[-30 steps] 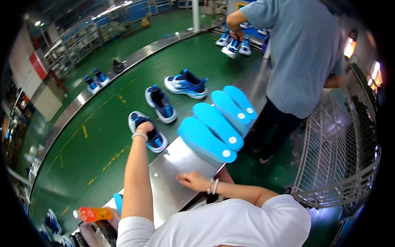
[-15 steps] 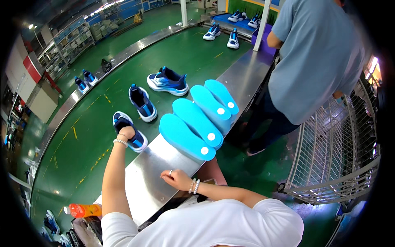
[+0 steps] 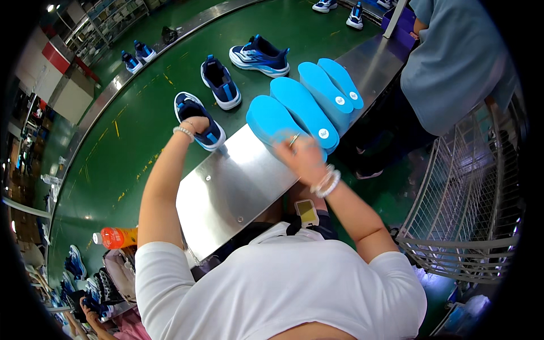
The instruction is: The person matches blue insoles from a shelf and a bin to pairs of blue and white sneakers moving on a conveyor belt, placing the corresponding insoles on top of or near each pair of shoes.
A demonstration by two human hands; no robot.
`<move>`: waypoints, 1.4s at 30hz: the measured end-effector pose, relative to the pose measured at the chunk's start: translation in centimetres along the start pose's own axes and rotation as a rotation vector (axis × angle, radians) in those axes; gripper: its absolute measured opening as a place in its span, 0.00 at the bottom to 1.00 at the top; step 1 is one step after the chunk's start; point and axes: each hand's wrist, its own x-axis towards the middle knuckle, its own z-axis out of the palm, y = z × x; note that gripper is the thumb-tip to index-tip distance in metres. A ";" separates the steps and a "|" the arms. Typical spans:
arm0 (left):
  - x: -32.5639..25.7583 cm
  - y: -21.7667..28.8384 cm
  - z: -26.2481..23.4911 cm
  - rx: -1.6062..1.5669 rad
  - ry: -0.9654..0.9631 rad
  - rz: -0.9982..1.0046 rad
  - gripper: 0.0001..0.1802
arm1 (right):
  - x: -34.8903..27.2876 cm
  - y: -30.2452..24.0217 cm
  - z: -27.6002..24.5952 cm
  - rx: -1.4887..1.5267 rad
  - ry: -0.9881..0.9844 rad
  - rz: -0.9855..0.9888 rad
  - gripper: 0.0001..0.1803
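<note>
My left hand (image 3: 196,124) reaches into the opening of a navy and white sports shoe (image 3: 188,105); its fingers are hidden inside. My right hand (image 3: 306,160), blurred by motion, is over the heel end of the nearest blue insole (image 3: 266,117), and its fingers are too smeared to read. Beside that insole lie a second blue insole (image 3: 303,107) and two smaller ones (image 3: 326,85) (image 3: 340,79), with round white stickers on the heels. Two more navy shoes, one upright (image 3: 218,79) and one turned sideways (image 3: 260,55), stand beyond my left hand.
A metal ledge (image 3: 221,192) runs along the green conveyor belt (image 3: 136,136). An orange drink bottle (image 3: 116,238) lies at lower left. A person in a grey-blue shirt (image 3: 459,73) stands at right, near a wire rack cart (image 3: 453,198). More shoes (image 3: 139,55) stand on the far rim.
My right hand has moved from above the metal ledge up and to the right onto the nearest insole. My left hand is still in the shoe. The whole view has shifted.
</note>
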 end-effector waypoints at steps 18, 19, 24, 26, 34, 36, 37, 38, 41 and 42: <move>-1.9 10.4 -10.9 -0.189 0.711 -0.204 0.22 | 3.4 9.9 -2.4 -0.474 -0.139 0.353 0.42; -1.7 10.6 -10.8 -0.224 0.717 -0.208 0.21 | 3.3 10.0 -2.6 -0.475 -0.139 0.340 0.42; -4.4 13.3 -10.0 -0.259 0.650 -0.156 0.20 | 3.6 9.0 -3.2 -0.569 -0.217 0.385 0.42; -6.4 14.1 -9.4 -0.305 0.576 -0.092 0.22 | 3.9 7.8 -3.5 -0.633 -0.261 0.392 0.42; -9.0 12.7 -9.0 -0.438 1.408 -0.231 0.28 | 5.0 3.7 -6.2 -0.952 -0.055 0.027 0.33; -7.8 10.7 -7.4 -0.493 1.352 -0.272 0.32 | 6.2 1.1 -6.8 -0.856 -0.099 0.019 0.30; -7.4 10.4 -7.2 -0.607 1.275 -0.279 0.33 | 7.0 -0.6 -7.1 -0.743 -0.157 0.073 0.29; -7.2 9.9 -6.8 -0.575 1.184 -0.302 0.27 | 7.9 -1.6 -7.2 -0.629 -0.215 0.124 0.29; -6.3 10.2 -7.0 -0.572 1.275 -0.375 0.17 | 11.3 -1.2 -4.7 -0.059 -0.559 0.128 0.25; -6.6 10.2 -7.3 -0.596 1.255 -0.388 0.17 | 12.7 -1.6 -3.6 0.132 -0.701 0.206 0.24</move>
